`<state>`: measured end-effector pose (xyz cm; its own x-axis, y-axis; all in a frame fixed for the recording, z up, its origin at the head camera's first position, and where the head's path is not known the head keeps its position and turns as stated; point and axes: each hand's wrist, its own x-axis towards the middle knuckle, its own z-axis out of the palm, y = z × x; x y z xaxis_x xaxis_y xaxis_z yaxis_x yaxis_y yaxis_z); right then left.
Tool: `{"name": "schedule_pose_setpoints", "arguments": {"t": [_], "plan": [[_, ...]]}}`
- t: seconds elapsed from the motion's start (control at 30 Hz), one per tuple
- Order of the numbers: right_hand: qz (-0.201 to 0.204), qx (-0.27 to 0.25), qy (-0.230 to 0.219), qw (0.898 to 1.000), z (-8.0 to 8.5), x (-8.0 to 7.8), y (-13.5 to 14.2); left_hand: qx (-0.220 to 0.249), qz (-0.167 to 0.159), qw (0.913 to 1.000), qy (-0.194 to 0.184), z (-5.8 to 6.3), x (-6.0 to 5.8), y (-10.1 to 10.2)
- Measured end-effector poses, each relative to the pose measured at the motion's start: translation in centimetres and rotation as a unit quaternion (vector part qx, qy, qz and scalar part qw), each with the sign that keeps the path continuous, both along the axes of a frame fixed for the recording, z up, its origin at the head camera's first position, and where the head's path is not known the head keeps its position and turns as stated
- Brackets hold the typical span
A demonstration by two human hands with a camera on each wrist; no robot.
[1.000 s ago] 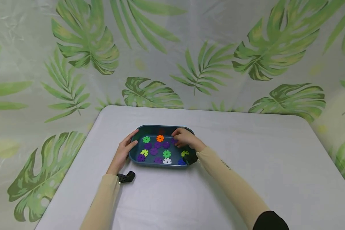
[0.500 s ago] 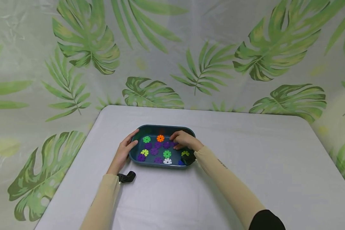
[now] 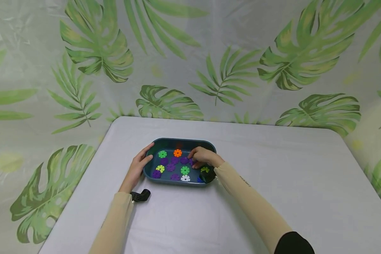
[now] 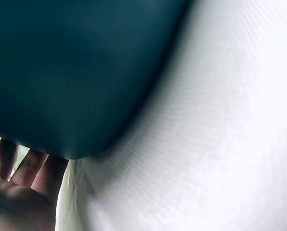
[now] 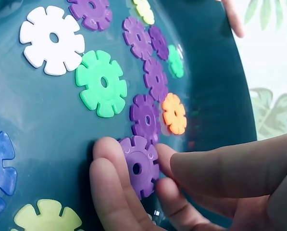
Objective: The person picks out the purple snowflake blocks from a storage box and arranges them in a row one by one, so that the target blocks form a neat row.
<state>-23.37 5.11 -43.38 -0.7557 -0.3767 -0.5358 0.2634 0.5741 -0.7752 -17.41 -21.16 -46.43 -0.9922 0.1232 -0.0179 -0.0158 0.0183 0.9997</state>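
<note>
A dark teal oblong tray (image 3: pixel 169 182) holds several flat notched plastic discs. My left hand (image 3: pixel 134 171) grips its left end, thumb over the rim and fingers along the outer wall; the left wrist view shows those fingers against the tray's outside. Inside the tray's right half, my right hand (image 3: pixel 206 156) pinches a purple notched disc (image 5: pixel 145 161) by its edges, thumb and fingers on opposite sides. Close beyond it lies another purple disc (image 5: pixel 139 113), with an orange disc (image 5: pixel 168 115) beside that one.
Also in the tray lie a white disc (image 5: pixel 68 45), a green disc (image 5: pixel 90 86), a blue disc (image 5: pixel 4 175) and a yellow-green disc (image 5: pixel 44 216). The tray stands on a white-covered table (image 3: pixel 273 183). A leaf-print sheet (image 3: pixel 228 31) hangs behind.
My right hand has shifted slightly left and down within the tray, its fingers coming closer in around the purple disc. The left hand keeps its place on the tray.
</note>
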Motion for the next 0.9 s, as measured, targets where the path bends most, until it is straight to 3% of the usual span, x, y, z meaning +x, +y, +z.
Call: {"name": "schedule_pose_setpoints", "arguments": {"t": [0.2,0.57,0.7,0.9], "plan": [[-0.008,-0.009,0.006,1.000,0.1,0.1,-0.1,0.001,0.002,1.0000,-0.001,-0.1,0.0,0.0],[0.014,-0.072,0.073,0.995,0.7,-0.2,0.8,-0.003,0.000,1.0000,0.003,0.0,0.0,0.0],[0.014,-0.102,0.106,0.989,1.9,-0.2,2.4,0.001,-0.002,1.0000,0.003,0.0,0.0,0.0],[-0.022,-0.112,0.124,0.986,2.9,0.0,6.9,0.000,-0.003,1.0000,0.003,-0.1,0.0,-0.1]]}}
